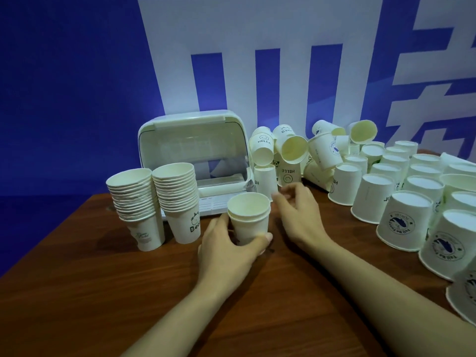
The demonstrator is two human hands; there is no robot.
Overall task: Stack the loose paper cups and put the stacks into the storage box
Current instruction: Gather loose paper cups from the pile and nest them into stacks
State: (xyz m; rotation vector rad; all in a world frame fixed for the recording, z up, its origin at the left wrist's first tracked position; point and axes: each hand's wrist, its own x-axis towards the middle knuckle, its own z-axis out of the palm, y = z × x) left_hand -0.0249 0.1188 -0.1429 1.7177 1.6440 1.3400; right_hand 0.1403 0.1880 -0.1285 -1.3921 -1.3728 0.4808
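Gripping a short stack of upright cups (249,219) near its base was the left hand (226,249), fingers and thumb curled round it; stack stood on the wooden table (77,292), in front of the storage box (193,161) and just right of it. At least two nested rims were visible at the top of that stack.

Right hand (300,215) hovered just right of the held stack, fingers loosely spread and slightly bent, holding nothing; fingertips pointed toward an upside-down cup (265,181) beside the box. Couldn't tell whether they touched it.

Storage box sat at the back of the table against the blue-and-white wall (51,73), lid up, interior looked see-through; contents unclear.

Two taller finished stacks stood upright left of the held one, in front of the box's left half: left stack (136,210) and right stack (179,202), touching or nearly so.

Right of the box, a jumbled pile of loose cups (296,148) lay on their sides and tilted, some marked HELLO. Further right, rows of upside-down cups (401,199) covered the table's right side out to the frame edge, some with a blue round logo
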